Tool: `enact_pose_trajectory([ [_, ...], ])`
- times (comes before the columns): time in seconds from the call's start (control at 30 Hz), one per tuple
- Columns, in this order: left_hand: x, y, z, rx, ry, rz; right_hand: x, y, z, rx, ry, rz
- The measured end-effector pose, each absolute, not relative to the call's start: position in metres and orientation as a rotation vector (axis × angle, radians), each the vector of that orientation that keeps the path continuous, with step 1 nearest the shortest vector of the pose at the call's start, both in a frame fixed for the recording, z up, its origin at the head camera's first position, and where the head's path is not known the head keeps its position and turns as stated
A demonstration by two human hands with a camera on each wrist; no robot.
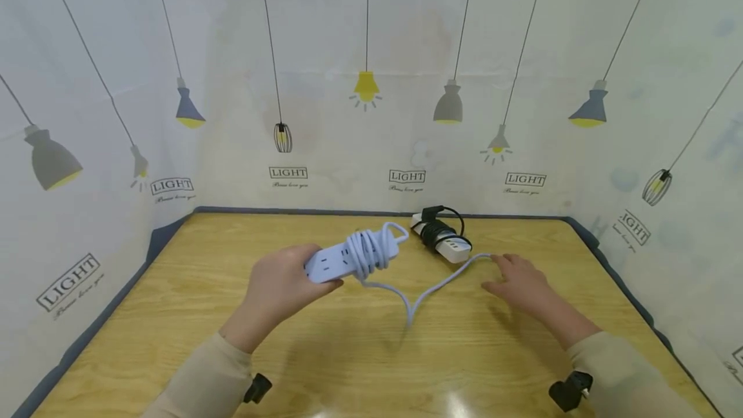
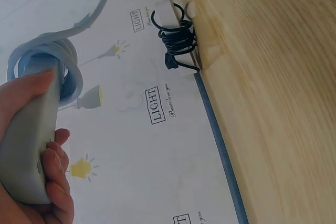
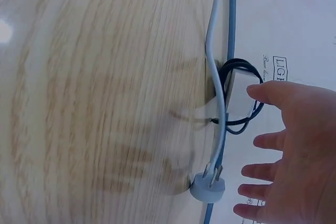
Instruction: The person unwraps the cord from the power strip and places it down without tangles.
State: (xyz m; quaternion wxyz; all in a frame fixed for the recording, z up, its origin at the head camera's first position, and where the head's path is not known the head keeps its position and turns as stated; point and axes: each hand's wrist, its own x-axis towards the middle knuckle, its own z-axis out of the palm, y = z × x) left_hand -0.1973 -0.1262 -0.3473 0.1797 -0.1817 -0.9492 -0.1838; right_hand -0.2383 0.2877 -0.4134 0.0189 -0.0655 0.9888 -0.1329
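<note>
My left hand (image 1: 284, 282) grips one end of a white power strip (image 1: 331, 263) and holds it above the table. Its white cord (image 1: 371, 257) is wound in several loops round the other end; in the left wrist view, fingers and thumb curl round the strip's body (image 2: 31, 145). A loose length of cord (image 1: 438, 286) dips and rises toward my right hand (image 1: 522, 282). That hand is spread, fingers apart and nothing gripped. In the right wrist view, the cord's plug (image 3: 207, 187) hangs near the fingers, prongs showing; whether they touch it I cannot tell. The head view hides the plug.
A second white power strip (image 1: 454, 250), wound with black cord (image 1: 435, 235), lies toward the back of the wooden table (image 1: 360, 353). A white backdrop (image 1: 325, 31) printed with lamps stands behind and on both sides. A dark edge (image 1: 278, 211) runs along the table's back.
</note>
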Motion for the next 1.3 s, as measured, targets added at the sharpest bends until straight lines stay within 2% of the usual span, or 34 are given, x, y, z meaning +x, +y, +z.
enact_pose_trajectory([
  [0.17, -0.197, -0.125, -0.343, -0.513, -2.686, -0.541, -0.231, 0.272, -0.404, -0.294, 3.083, -0.481],
  [0.43, -0.198, -0.12, -0.338, -0.512, -2.675, -0.551, -0.21, 0.231, -0.378, -0.642, 3.085, -0.806],
  [0.73, -0.199, -0.114, -0.331, -0.511, -2.666, -0.548, -0.189, 0.187, -0.351, -0.834, 2.968, -0.963],
  [1.3, -0.199, -0.099, -0.33, -0.531, -2.585, -0.61, -0.183, 0.13, -0.351, -1.166, 3.033, -1.043],
])
